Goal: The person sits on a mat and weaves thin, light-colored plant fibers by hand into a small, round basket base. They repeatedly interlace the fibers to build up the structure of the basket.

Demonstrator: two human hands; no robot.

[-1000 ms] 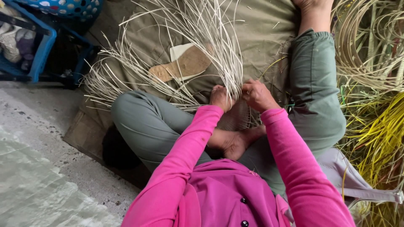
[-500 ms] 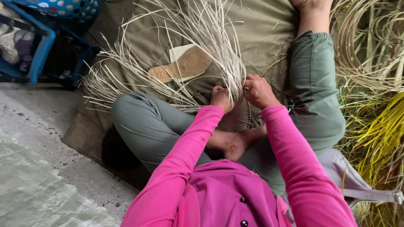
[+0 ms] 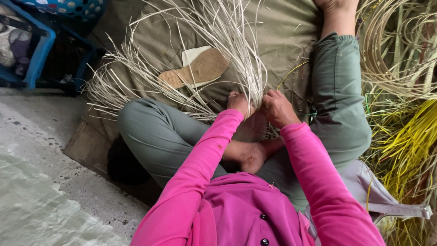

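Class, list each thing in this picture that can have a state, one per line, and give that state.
Left hand: closed on the pale cane strands.
Right hand: gripping the same strands.
Pale thin cane strands: fanned out loose, gathered at the hands.
Small woven cane base: partly woven, under the hands.
Brown shoe-sole-shaped piece: lying flat on the olive mat.

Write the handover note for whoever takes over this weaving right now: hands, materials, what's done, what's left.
Left hand: pinching pale strands at the woven piece.
Right hand: gripping the strands beside it, hands nearly touching.
Woven piece sits between the legs, above the bare foot; its loose strands fan up and left over the mat.
Shoe sole lies on the mat, under the strands.
More cane coils and yellow strips at right.
Done: a small woven patch.
Left: most strand length unwoven.
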